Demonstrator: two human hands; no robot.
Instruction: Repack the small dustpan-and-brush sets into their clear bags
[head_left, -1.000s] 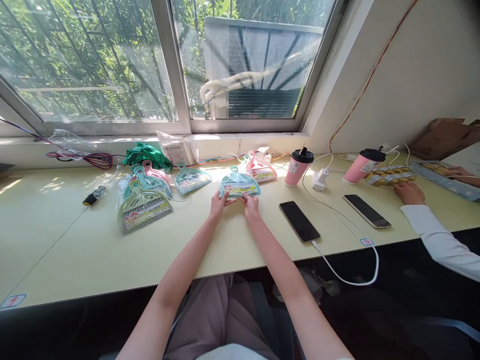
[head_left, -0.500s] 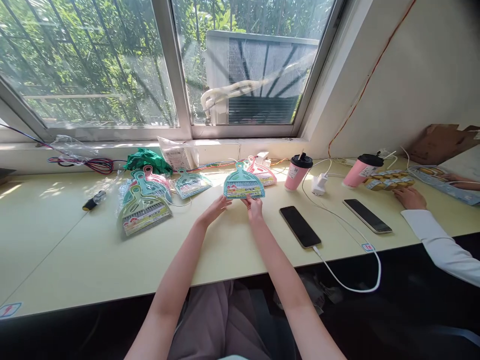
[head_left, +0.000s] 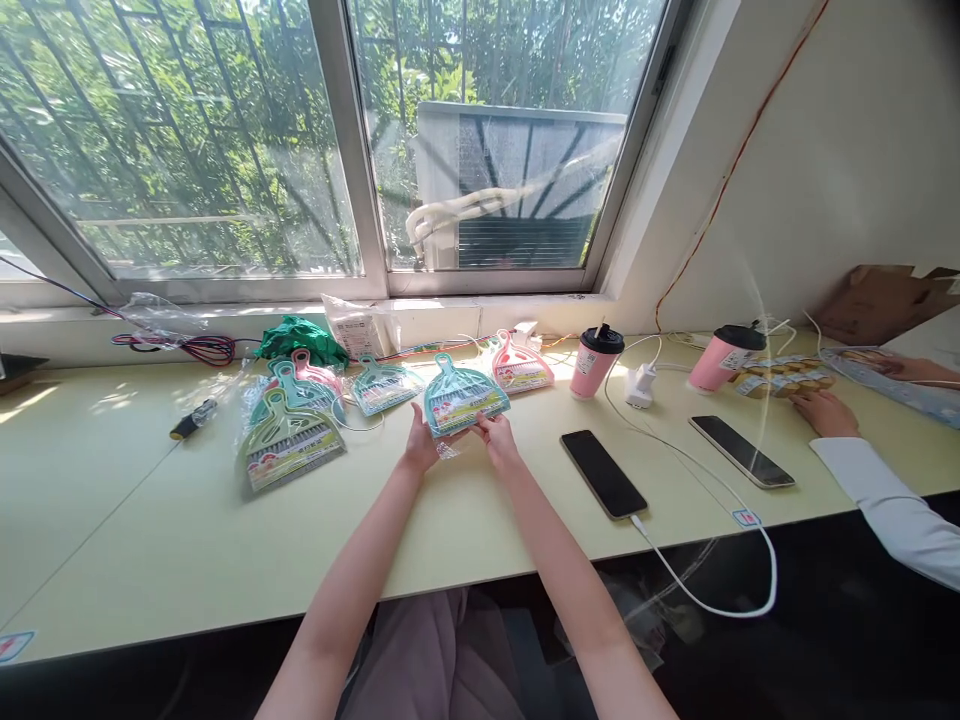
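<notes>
A teal dustpan and brush set [head_left: 463, 393] with a printed label and clear wrapping is held up in front of me, tilted with its right side higher. My right hand [head_left: 496, 438] pinches its lower right edge. Around the lower left corner is my left hand [head_left: 421, 440], thumb raised and fingers partly hidden beneath. A flap of clear plastic hangs between the hands. Just behind lies a pink dustpan set [head_left: 520, 362]; another teal set [head_left: 384, 384] rests to the left. Farther left, a green set [head_left: 292, 445] tops an overlapping pile of wrapped sets.
Pink cups [head_left: 596, 362] with black lids, a white charger [head_left: 640, 386] and a phone [head_left: 604, 474] on a cable stand to the right. A co-worker's hand [head_left: 825, 412] is by small yellow packs. Green plastic [head_left: 301, 342] and a black-yellow tool [head_left: 193, 420] lie left.
The held dustpan set has shifted left and tilted, uncovering the pink set behind it. My left hand has moved to its lower left corner. The view has tipped slightly upward.
</notes>
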